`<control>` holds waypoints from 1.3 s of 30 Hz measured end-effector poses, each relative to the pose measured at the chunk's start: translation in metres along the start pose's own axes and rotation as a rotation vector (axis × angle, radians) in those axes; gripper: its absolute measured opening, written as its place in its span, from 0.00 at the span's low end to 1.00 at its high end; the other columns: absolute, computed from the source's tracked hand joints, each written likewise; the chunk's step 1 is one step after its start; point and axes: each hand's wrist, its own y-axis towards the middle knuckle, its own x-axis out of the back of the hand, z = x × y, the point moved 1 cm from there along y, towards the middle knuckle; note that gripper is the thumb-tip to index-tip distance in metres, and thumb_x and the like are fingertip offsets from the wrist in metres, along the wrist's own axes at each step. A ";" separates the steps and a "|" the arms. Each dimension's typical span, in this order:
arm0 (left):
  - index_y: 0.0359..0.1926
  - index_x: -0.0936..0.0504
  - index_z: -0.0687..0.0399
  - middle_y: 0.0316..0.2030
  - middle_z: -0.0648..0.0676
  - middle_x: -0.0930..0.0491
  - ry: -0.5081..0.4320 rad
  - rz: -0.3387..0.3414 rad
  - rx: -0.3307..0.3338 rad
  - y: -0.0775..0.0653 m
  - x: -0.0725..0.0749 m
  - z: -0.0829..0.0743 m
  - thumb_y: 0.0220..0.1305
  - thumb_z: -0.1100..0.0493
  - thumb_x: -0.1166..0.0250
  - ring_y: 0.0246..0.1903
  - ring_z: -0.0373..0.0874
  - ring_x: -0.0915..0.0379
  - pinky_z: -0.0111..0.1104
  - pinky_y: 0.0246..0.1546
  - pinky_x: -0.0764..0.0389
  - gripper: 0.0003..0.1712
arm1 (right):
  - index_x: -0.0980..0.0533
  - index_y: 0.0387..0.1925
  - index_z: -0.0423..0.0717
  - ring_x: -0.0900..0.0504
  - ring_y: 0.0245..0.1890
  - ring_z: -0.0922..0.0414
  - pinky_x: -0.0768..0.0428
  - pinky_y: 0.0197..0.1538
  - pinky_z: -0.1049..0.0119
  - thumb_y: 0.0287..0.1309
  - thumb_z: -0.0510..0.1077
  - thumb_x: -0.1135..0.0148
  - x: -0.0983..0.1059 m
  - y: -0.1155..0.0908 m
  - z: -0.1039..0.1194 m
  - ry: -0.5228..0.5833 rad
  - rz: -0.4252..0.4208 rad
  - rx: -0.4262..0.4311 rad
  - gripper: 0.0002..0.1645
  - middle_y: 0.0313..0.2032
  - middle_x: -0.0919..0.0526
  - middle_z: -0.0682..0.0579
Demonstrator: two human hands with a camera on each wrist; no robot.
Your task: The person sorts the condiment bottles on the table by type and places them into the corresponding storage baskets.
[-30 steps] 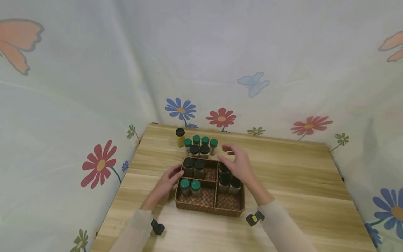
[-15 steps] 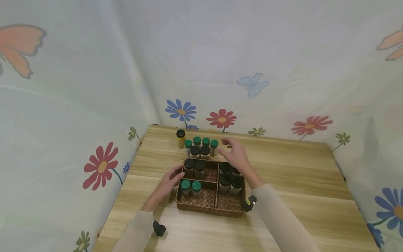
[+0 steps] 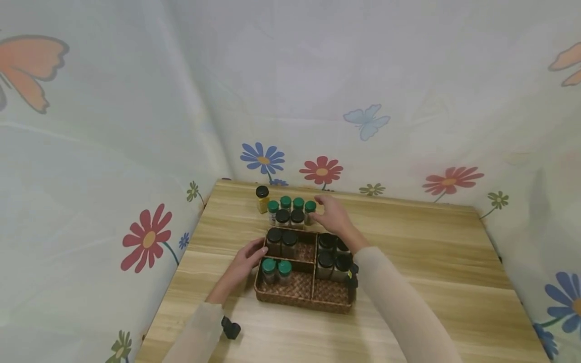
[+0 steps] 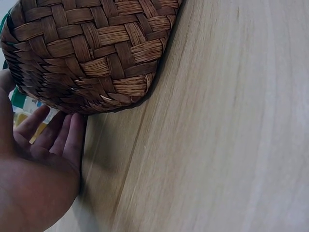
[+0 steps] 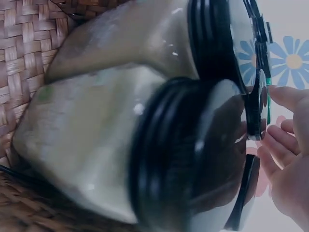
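My right hand [image 3: 334, 216] reaches over the far right of the woven basket [image 3: 303, 303]. Its thumb and fingertips are right at the rightmost green-lidded spice jar [image 3: 310, 206], on the table behind the basket. In the right wrist view the fingers [image 5: 281, 140] are spread beside a green lid, partly hidden by black-lidded jars [image 5: 96, 140]. My left hand [image 3: 242, 260] rests against the basket's left side, thumb at the rim. Extended fingers [image 4: 73, 137] touch the outer wall in the left wrist view. Two green-lidded jars [image 3: 277, 272] stand in the front left compartment.
Two black-lidded jars [image 3: 282, 243] fill part of the back left compartment; several more [image 3: 333, 262] stand in the right one. Behind the basket are several green-lidded jars, two black-lidded ones [image 3: 289, 218] and a yellow-filled jar [image 3: 262, 200]. A floral curtain [image 3: 290, 91] bounds the wooden table [image 3: 422, 252].
My right hand has moved forward and slightly left, from above the right compartment to the rightmost green-lidded spice jar. My left hand stays at the basket's side.
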 end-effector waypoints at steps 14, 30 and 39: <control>0.79 0.32 0.46 0.76 0.57 0.32 -0.001 0.009 -0.015 0.004 0.003 -0.001 0.77 0.38 0.37 0.74 0.55 0.34 0.53 0.72 0.30 0.37 | 0.29 0.73 0.35 0.23 0.66 0.41 0.24 0.69 0.45 0.71 0.44 0.30 -0.005 0.016 0.006 -0.066 0.018 0.009 0.35 0.68 0.23 0.37; 0.79 0.32 0.46 0.76 0.57 0.32 0.007 -0.003 -0.012 0.000 0.005 -0.002 0.77 0.37 0.38 0.74 0.56 0.34 0.56 0.72 0.30 0.38 | 0.27 0.70 0.36 0.18 0.58 0.42 0.19 0.62 0.45 0.71 0.42 0.30 -0.014 0.018 0.005 0.007 0.001 -0.026 0.32 0.61 0.18 0.38; 0.79 0.32 0.49 0.75 0.58 0.31 0.015 -0.016 -0.010 -0.002 0.000 -0.001 0.77 0.38 0.37 0.73 0.56 0.33 0.55 0.70 0.28 0.38 | 0.25 0.67 0.35 0.18 0.56 0.42 0.18 0.61 0.46 0.69 0.41 0.29 -0.020 0.017 0.003 0.007 -0.010 -0.034 0.29 0.58 0.17 0.38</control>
